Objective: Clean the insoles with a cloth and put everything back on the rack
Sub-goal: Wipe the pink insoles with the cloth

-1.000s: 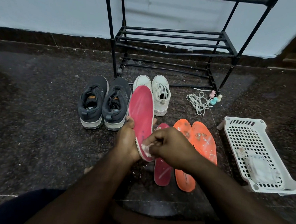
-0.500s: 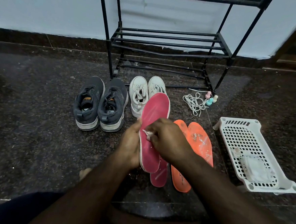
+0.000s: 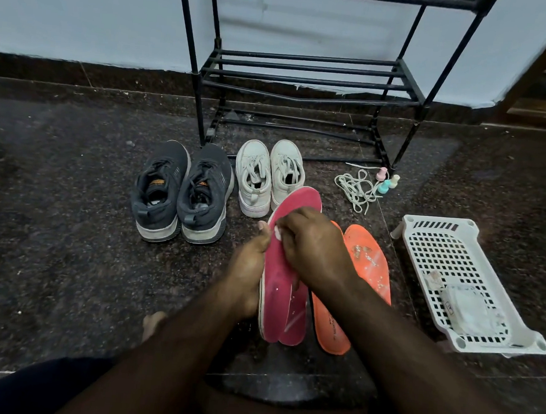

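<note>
Wiping is done on the pink insole [image 3: 280,272], held tilted off the floor by the left hand [image 3: 248,269] gripping its edge for backing. A small white cloth [image 3: 278,232] is pinched by the right hand [image 3: 314,248] and pressed near the toe. Foam looks flexible, scuffed. Orange insoles [image 3: 367,265] lie flat just beside; rack [image 3: 306,80] is bare.

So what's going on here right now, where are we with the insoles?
A person is wiping a pink insole: the left hand grips its edge while the right hand pinches a small white cloth against its upper part. A second pink insole and two orange insoles lie on the floor, the orange ones visibly speckled. The dark sneakers, white sneakers, loose laces and white basket are all on the floor; the black rack holds nothing.
</note>
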`<state>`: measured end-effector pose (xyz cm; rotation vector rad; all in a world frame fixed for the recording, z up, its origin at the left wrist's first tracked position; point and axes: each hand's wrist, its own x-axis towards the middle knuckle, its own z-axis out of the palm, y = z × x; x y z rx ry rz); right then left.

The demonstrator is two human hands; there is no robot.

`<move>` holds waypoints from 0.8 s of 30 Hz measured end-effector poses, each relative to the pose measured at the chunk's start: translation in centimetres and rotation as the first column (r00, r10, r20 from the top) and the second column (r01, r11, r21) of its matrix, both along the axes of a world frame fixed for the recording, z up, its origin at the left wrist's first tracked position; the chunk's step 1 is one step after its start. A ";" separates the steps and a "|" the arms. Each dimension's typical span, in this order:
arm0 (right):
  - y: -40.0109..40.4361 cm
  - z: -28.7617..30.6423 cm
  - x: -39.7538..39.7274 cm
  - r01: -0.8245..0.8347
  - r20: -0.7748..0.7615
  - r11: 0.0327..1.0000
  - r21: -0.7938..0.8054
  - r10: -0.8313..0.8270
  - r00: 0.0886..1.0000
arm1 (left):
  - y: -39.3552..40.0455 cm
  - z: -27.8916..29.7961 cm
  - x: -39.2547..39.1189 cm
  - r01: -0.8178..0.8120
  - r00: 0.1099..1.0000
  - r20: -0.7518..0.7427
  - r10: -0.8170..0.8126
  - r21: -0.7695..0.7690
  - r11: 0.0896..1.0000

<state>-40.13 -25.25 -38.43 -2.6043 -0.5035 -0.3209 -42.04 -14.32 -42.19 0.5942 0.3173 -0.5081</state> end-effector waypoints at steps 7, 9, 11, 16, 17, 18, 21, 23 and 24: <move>-0.3 -0.1 0.1 -0.011 -0.031 0.998 0.058 0.013 0.999 | -0.3 0.2 -0.3 0.030 1.000 0.002 -0.030 0.086 0.996; -0.3 -0.3 0.3 -0.024 -0.031 0.998 0.059 0.026 0.999 | -0.2 0.2 -0.3 0.034 0.999 0.010 -0.035 0.103 0.994; -1.1 -0.1 1.3 0.063 0.014 0.994 0.088 -0.065 0.998 | -0.1 0.4 -0.5 0.075 0.996 0.038 -0.082 0.148 0.986; -0.9 0.5 0.3 0.035 -0.108 0.984 0.173 -0.016 0.994 | -0.4 0.2 -0.5 0.063 0.998 0.012 -0.066 0.196 0.979; -0.6 0.3 0.0 0.016 -0.102 0.986 0.167 0.001 0.995 | -0.4 0.3 -0.5 0.050 0.999 0.007 -0.053 0.192 0.980; -0.6 0.1 0.2 0.019 -0.071 0.987 0.157 -0.008 0.997 | -0.3 0.2 -0.5 0.053 0.998 0.010 -0.056 0.198 0.979; -1.8 0.2 1.5 0.136 -0.043 0.976 0.168 -0.131 0.990 | -0.1 0.5 -0.7 0.103 0.993 0.028 -0.112 0.229 0.968; -2.3 0.4 1.6 0.169 -0.111 0.967 0.193 -0.149 0.983 | 0.0 0.6 -0.8 0.115 0.990 0.051 -0.132 0.249 0.962; -2.4 0.6 1.4 0.165 -0.149 0.956 0.242 -0.131 0.980 | 0.1 0.8 -0.7 0.110 0.991 0.046 -0.125 0.243 0.964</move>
